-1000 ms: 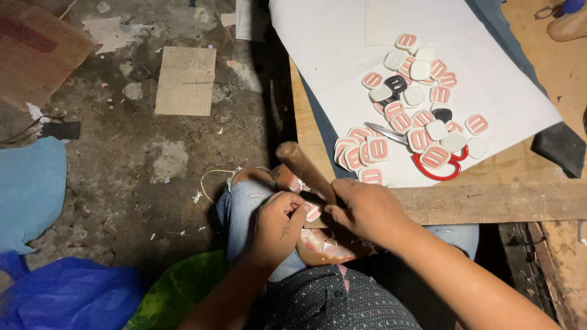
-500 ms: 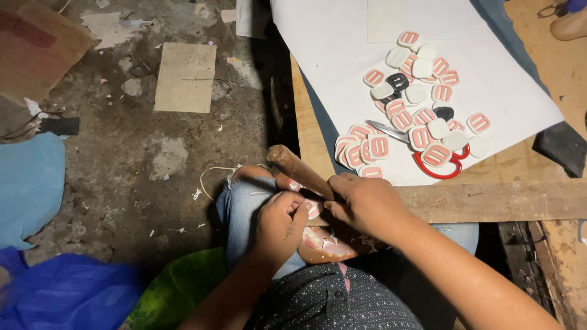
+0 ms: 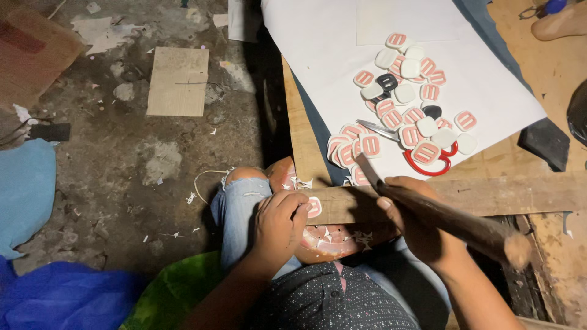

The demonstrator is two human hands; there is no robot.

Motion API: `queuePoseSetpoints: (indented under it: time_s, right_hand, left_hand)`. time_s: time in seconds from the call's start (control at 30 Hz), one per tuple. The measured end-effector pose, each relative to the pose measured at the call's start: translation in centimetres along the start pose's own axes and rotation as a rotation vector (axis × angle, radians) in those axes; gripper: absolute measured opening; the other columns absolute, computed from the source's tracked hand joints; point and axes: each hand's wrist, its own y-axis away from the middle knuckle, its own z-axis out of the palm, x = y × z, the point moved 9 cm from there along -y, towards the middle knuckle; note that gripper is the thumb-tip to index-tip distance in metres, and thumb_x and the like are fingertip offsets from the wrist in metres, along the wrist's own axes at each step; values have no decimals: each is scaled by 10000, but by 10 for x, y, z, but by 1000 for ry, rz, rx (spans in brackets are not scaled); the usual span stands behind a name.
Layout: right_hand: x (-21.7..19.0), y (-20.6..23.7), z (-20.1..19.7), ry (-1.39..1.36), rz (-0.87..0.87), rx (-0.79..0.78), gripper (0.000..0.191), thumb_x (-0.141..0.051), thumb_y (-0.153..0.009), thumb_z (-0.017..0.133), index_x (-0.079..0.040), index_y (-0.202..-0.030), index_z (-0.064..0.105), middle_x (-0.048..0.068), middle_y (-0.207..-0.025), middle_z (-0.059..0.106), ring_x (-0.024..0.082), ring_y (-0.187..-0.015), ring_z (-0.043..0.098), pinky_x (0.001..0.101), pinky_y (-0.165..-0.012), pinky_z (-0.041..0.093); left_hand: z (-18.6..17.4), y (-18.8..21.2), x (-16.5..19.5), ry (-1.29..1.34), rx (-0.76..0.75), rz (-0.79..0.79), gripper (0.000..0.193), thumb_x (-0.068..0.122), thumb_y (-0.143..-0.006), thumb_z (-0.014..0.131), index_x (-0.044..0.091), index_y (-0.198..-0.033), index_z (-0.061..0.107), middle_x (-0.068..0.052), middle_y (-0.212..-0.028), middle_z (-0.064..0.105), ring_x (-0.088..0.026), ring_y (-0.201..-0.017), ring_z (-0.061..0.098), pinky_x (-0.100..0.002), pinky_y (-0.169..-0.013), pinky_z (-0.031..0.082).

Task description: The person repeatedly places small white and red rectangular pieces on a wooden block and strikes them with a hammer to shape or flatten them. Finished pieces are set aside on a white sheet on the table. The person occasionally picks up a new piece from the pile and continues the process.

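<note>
left hand (image 3: pixel 278 225) pinches one badge (image 3: pixel 314 207) | right hand (image 3: pixel 411 215) grips one tool (image 3: pixel 455 220) | ~25 pink-white badges (image 3: pixel 400 110), upper right, on white sheet (image 3: pixel 318 49) | one red scissors (image 3: pixel 428 160)

Scissors (image 3: pixel 422 160) half buried under pink-white pieces (image 3: pixel 400 116).

Your right hand (image 3: pixel 422 226) swung the wooden-handled tool (image 3: pixel 452 220) round — handle now trails right, blade tip toward the table — left hand (image 3: pixel 278 226) pins a pink piece (image 3: pixel 314 206).
</note>
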Motion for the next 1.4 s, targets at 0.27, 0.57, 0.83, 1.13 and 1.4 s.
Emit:
queuePoseSetpoints:
  time_s: [0.27, 0.57, 0.83, 1.13, 1.4]
  right_hand:
    - [20, 30, -6, -940, 81, -43, 459, -63, -957, 596, -16, -1401, 488, 219, -1103, 738, 248, -850, 734, 342, -704, 565]
    - [34, 55, -6, -1114, 486, -57, 507, 66, -782, 439, -21, -1253, 605, 237, -1186, 709, 315, -1072, 711, 403, -898, 565]
    - [18, 48, -12, -1352, 122, -233, 634, -39, -886, 686, -92, -1473, 451, 210, -1158, 661, 301, -878, 673, 431, -721, 587]
    - [16, 54, 18, -73, 72, -195, 508, -191, -1002, 619, -141, -1504, 560, 72, -913, 709, 149, -706, 699, 265, -684, 573]
    - [-31, 41, 15, -134, -243, -70, 490, -119, -953, 620, -30, -1424, 519, 182, -1133, 722, 291, -948, 744, 331, -801, 571]
  left_hand:
    - [45, -15, 23, 123, -134, 8, 141, 180, -882, 694, 78, -979, 695, -95, -992, 707, -331, -951, 658, -438, -863, 498]
    - [39, -12, 47, 52, -211, 258, 256, 225, -819, 748, 67, -1018, 718, -93, -1096, 657, -313, -1032, 623, -441, -909, 478]
    - [42, -7, 49, 3, -218, 361, 222, 231, -847, 752, 92, -1019, 737, -42, -1175, 694, -266, -1058, 630, -416, -928, 464]
    - [39, -7, 51, 27, -229, 397, 215, 199, -848, 738, 72, -1021, 745, -56, -1170, 700, -259, -1019, 628, -412, -935, 462]
    - [36, -10, 55, 46, -201, 384, 161, 166, -831, 739, 76, -965, 729, -46, -1112, 698, -258, -982, 630, -416, -916, 463]
